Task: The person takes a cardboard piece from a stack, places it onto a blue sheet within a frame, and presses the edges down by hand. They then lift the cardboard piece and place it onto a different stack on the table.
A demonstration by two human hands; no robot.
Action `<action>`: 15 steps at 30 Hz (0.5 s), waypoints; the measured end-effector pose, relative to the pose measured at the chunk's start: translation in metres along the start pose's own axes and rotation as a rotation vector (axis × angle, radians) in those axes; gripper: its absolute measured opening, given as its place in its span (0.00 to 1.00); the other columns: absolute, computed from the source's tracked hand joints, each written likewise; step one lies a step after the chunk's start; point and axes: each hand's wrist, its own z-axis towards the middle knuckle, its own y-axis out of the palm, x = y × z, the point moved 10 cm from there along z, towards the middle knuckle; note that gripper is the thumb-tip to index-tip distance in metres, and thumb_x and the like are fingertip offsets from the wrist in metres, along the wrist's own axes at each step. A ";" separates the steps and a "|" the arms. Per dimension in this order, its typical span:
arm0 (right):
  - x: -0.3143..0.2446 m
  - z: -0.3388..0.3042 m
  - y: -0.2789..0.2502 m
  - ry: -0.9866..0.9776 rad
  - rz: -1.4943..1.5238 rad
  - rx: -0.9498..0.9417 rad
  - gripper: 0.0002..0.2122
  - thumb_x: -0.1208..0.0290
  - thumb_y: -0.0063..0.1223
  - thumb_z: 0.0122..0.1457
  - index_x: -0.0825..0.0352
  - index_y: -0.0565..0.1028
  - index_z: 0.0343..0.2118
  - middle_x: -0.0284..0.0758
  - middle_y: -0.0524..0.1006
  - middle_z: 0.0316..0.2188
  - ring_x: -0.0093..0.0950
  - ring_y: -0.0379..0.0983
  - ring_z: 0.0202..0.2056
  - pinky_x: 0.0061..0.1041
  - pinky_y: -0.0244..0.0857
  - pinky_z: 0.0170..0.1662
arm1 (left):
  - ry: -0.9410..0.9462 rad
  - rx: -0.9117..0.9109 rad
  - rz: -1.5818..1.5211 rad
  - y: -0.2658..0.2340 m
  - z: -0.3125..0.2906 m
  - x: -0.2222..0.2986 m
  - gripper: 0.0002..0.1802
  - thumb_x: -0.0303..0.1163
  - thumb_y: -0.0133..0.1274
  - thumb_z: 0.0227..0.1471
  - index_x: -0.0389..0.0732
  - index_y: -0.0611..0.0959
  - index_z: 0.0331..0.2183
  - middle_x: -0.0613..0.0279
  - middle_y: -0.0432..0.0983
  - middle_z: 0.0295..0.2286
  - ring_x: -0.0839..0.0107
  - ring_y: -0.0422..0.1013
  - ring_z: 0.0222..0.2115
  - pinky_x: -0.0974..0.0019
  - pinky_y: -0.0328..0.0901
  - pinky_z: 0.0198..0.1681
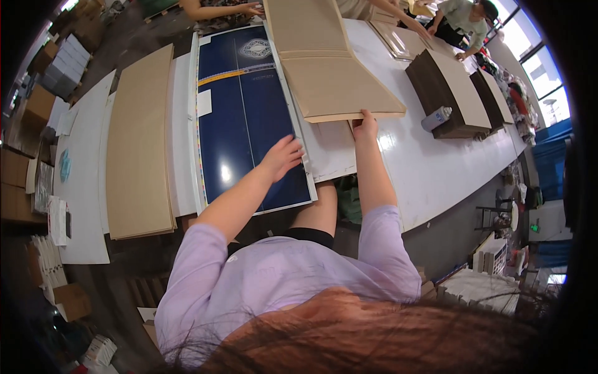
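My right hand (366, 127) grips the near edge of a creased brown cardboard sheet (342, 81), which is raised and slants over the table. The sheet's far part reaches the top of the view. My left hand (284, 158) hovers at or just above the right edge of a glossy dark blue printed sheet (224, 140), fingers stretched and slightly apart, holding nothing. Whether it touches the sheet I cannot tell. A white border, a gold band and a round white ornament mark the blue print. Under the cardboard lies a pale board (327, 153).
A stack of brown cardboard sheets (140, 149) lies to the left. On the white table (430, 181) at right stand a stack of brown boards (451, 93) and a spray can (436, 118). Across the table, other people's arms (221, 11) reach in; one person (464, 28) leans over the far right.
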 end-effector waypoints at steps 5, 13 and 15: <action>-0.021 -0.059 0.004 -0.037 -0.048 0.005 0.11 0.80 0.51 0.52 0.65 0.68 0.39 0.33 0.73 0.35 0.27 0.72 0.35 0.29 0.69 0.33 | 0.183 0.083 -0.202 0.070 0.029 0.034 0.49 0.24 0.56 0.48 0.55 0.42 0.60 0.58 0.59 0.52 0.60 0.63 0.50 0.54 0.62 0.50; -0.027 -0.130 -0.021 -0.070 -0.060 -0.052 0.18 0.75 0.51 0.53 0.58 0.65 0.48 0.31 0.69 0.43 0.29 0.67 0.43 0.35 0.64 0.44 | 0.323 0.316 -0.235 0.067 -0.019 0.048 0.44 0.16 0.53 0.45 0.55 0.51 0.57 0.60 0.59 0.50 0.63 0.64 0.47 0.58 0.69 0.42; -0.017 -0.122 -0.036 -0.007 -0.007 -0.044 0.16 0.75 0.50 0.54 0.60 0.66 0.47 0.33 0.70 0.43 0.31 0.69 0.44 0.36 0.66 0.44 | 0.287 0.327 -0.240 0.066 -0.026 0.041 0.43 0.15 0.52 0.45 0.55 0.52 0.56 0.59 0.58 0.50 0.62 0.64 0.47 0.59 0.70 0.41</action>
